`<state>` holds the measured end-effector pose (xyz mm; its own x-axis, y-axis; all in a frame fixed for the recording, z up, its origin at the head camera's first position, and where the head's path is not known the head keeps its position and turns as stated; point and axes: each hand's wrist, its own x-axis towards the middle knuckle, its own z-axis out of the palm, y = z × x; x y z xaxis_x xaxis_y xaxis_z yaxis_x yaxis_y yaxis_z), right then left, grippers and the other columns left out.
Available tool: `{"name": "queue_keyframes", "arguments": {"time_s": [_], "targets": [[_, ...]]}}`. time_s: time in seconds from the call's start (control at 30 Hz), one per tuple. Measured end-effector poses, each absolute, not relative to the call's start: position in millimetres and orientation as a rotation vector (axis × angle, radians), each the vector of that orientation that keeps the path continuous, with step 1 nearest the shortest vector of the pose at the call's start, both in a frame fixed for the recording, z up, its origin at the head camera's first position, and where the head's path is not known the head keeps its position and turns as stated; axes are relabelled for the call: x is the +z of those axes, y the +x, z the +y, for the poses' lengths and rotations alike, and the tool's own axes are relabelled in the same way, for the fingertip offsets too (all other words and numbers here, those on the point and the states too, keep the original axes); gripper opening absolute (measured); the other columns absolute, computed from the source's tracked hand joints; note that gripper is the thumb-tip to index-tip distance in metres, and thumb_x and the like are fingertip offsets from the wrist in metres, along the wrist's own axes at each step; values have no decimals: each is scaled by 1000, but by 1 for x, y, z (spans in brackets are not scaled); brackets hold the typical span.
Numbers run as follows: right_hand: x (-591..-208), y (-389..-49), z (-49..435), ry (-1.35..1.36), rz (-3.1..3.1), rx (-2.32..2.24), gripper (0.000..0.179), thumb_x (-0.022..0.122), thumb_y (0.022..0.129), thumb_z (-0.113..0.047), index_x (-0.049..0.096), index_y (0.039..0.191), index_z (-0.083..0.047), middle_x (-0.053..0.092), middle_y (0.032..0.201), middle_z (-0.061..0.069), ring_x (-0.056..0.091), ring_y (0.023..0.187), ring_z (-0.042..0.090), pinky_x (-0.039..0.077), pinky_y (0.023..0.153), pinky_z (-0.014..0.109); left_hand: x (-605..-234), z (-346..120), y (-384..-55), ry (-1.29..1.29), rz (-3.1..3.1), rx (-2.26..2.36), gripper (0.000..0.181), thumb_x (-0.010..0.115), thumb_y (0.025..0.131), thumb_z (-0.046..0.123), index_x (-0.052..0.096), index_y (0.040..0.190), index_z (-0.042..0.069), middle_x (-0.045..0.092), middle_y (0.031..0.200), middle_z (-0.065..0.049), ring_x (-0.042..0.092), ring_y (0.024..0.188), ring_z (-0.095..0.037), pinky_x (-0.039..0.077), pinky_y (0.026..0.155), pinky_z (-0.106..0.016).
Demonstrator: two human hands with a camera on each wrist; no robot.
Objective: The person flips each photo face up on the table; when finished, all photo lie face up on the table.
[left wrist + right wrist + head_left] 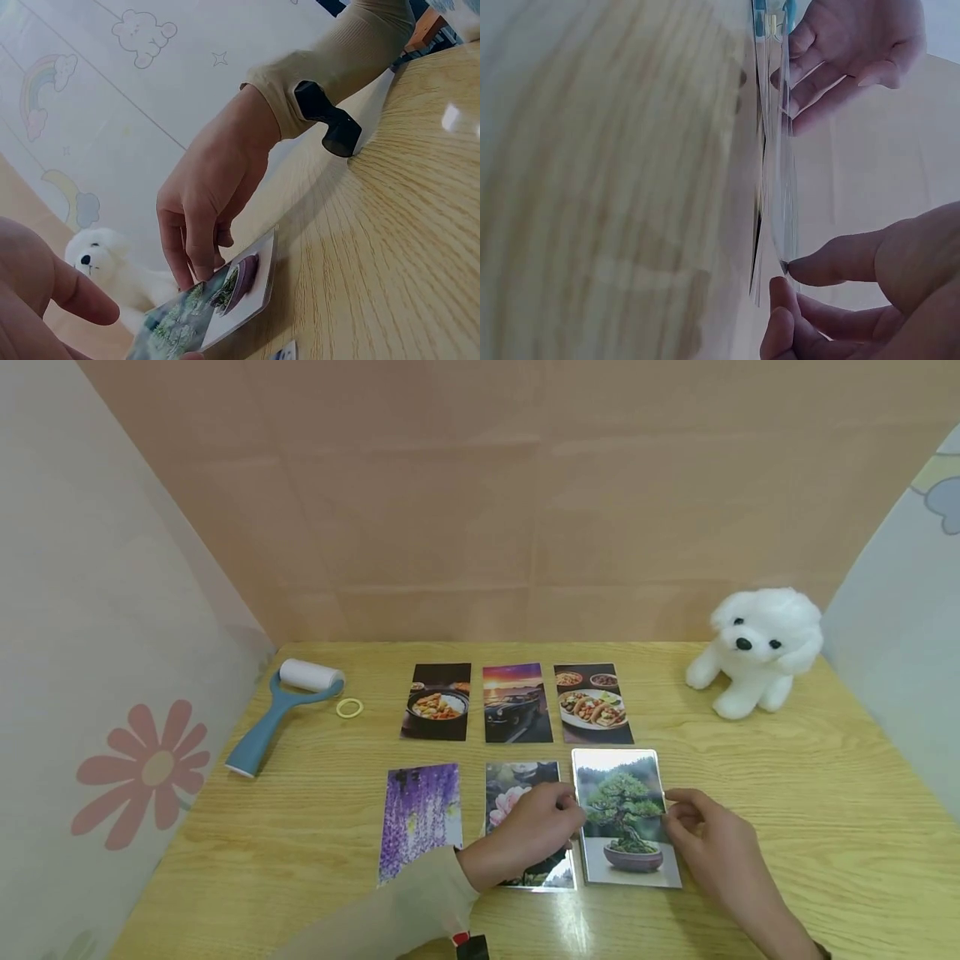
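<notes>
A glossy bonsai picture card [624,818] lies between both hands, slightly raised from the table in the wrist views. My right hand [712,839] pinches its right edge; in the right wrist view, thumb and finger [832,262] meet at a thin clear layer. My left hand [528,827] holds the opposite edge with curled fingers, its forearm crossing in front of a pink-flower card [551,872] and hiding part of it. Left of that lies a purple wisteria card [420,814], its lower corner beside the sleeve.
Behind lie a rice-dish card [437,703], a car-at-sunset card [517,703] and a taco card [594,703]. A blue-handled lint roller [273,722] and a yellow ring [349,708] are at left. A white plush dog [761,652] sits at back right.
</notes>
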<state>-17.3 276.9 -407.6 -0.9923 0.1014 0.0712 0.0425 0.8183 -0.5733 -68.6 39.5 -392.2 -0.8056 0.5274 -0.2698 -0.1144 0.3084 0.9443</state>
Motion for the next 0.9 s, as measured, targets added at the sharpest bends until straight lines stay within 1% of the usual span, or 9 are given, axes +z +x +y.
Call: {"name": "queue_keyframes", "arguments": {"time_s": [0.03, 0.07, 0.13, 0.23, 0.3, 0.37, 0.6, 0.77, 0.9], "targets": [[-407, -17, 277, -114, -2905, 913, 25, 65, 92, -5, 68, 114, 6, 70, 87, 3, 65, 79, 19, 49, 61, 27, -392, 40, -69, 365, 2034, 1525, 13, 50, 94, 10, 59, 87, 5, 58, 82, -2, 62, 71, -17, 48, 61, -29], [-407, -18, 277, -114, -2909, 912, 25, 65, 92, -5, 69, 114, 6, 70, 87, 3, 65, 80, 20, 50, 62, 27, -392, 40, -68, 362, 2035, 1519, 12, 51, 94, 10, 59, 87, 5, 58, 83, -3, 62, 71, -18, 49, 61, -30], [-407, -19, 278, -119, -2933, 915, 27, 66, 92, -6, 68, 115, 7, 70, 88, 4, 66, 82, 21, 51, 64, 28, -390, 40, -68, 354, 2021, 1522, 12, 51, 94, 10, 61, 92, 3, 59, 85, -4, 63, 72, -18, 52, 65, -32], [-406, -20, 279, -129, -2978, 935, 31, 67, 92, -8, 66, 118, 10, 70, 92, 6, 66, 84, 23, 53, 66, 33, -390, 40, -68, 331, 1999, 1527, 35, 52, 94, 12, 62, 123, -5, 63, 98, -4, 65, 76, -19, 55, 72, -35], [-407, -21, 280, -134, -2999, 951, 35, 69, 92, -10, 65, 119, 11, 70, 94, 8, 67, 85, 25, 55, 68, 39, -389, 39, -68, 319, 1991, 1522, 51, 52, 94, 13, 51, 141, -5, 64, 107, -4, 66, 79, -19, 55, 75, -36], [-407, -22, 280, -135, -3010, 961, 37, 70, 92, -11, 64, 120, 12, 70, 95, 9, 67, 85, 25, 55, 70, 43, -388, 38, -68, 303, 1983, 1513, 59, 53, 95, 15, 42, 150, -4, 64, 113, -3, 67, 80, -19, 55, 77, -37], [-410, -24, 280, -61, -3019, 912, 40, 73, 91, -16, 65, 120, 11, 69, 93, 5, 64, 83, 21, 52, 73, 48, -386, 39, -68, 264, 1978, 1493, 62, 54, 93, 17, 41, 151, 0, 66, 113, -2, 67, 78, -19, 54, 76, -38], [-409, -25, 280, -41, -3043, 890, 43, 73, 91, -18, 64, 121, 12, 68, 95, 8, 66, 87, 28, 53, 74, 53, -386, 39, -68, 253, 1990, 1489, 65, 54, 90, 17, 41, 151, 0, 66, 120, -6, 67, 77, -20, 53, 76, -38], [-410, -26, 280, -44, -3066, 865, 45, 73, 92, -21, 64, 121, 12, 68, 96, 8, 66, 89, 32, 50, 78, 58, -386, 39, -68, 248, 1996, 1487, 64, 54, 90, 16, 41, 151, 1, 65, 122, -7, 66, 77, -20, 51, 71, -36]]}}
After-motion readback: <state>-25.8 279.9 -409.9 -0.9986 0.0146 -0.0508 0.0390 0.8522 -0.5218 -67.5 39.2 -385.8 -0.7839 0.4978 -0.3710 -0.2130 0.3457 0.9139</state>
